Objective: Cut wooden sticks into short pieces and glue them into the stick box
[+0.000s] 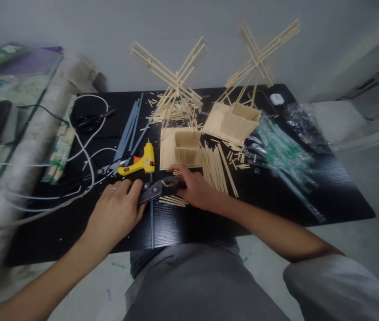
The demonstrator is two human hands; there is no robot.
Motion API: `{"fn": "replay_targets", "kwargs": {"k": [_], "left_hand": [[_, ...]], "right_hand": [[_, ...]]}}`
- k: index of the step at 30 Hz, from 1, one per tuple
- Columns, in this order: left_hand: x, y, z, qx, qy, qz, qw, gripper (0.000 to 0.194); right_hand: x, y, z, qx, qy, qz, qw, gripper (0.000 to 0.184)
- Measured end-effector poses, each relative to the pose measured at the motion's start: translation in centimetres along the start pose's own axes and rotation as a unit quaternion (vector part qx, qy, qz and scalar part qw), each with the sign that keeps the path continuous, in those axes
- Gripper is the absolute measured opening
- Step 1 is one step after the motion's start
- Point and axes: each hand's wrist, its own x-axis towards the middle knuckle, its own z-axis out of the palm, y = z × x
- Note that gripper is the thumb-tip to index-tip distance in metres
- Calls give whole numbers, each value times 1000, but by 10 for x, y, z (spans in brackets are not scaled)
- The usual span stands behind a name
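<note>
while the left hand [117, 205] is wrapped around the handles of a dark hand cutter [154, 191], just to the near right of the yellow glue gun [139, 161], the right hand [194, 191] curls its fingers about the cutter's far end. a pale stick end [164, 183] shows there, but what the right fingers pinch is hidden; i cannot tell whether they press on wood or metal.

the first worry is those fingers: so close to the cutting end, they could be nipped if the left hand squeezes hard. a loosely held stick could also twist, split or flick its end away.

just right of the glue gun stands a wooden windmill model [180, 147]; a jerk of the right hand, almost against its base, could shove it or jar the thin blades. farther right of the gun, loose sticks [214, 171] fan out near the right wrist and would scatter if it swept sideways.

left of the gun, a looping white cable [90, 162] could snag a drifting left arm. whether the gun is hot i cannot tell; if so, a careless left knuckle might get burned.
</note>
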Motion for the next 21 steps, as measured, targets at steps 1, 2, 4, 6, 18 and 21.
{"fn": "replay_targets", "kwargs": {"k": [1, 2, 4, 6, 18, 21], "left_hand": [[1, 0, -1, 2, -7, 0, 1000, 20], [1, 0, -1, 4, -15, -2, 1000, 18], [2, 0, -2, 4, -36, -12, 999, 17], [2, 0, -2, -4, -57, -26, 998, 17], [27, -21, -2, -121, 36, -104, 987, 32], [47, -26, -8, -204, 61, -135, 968, 34]], "right_hand": [[0, 0, 0, -1, -1, 1, 1000, 41], [0, -1, -1, -1, -3, 2, 1000, 40], [0, -1, -1, -4, -9, 6, 1000, 39], [0, -1, -1, -7, -13, 10, 1000, 39], [4, -7, -33, 7, 21, 13, 1000, 27], [5, -7, -49, -88, 26, 10, 996, 16]]}}
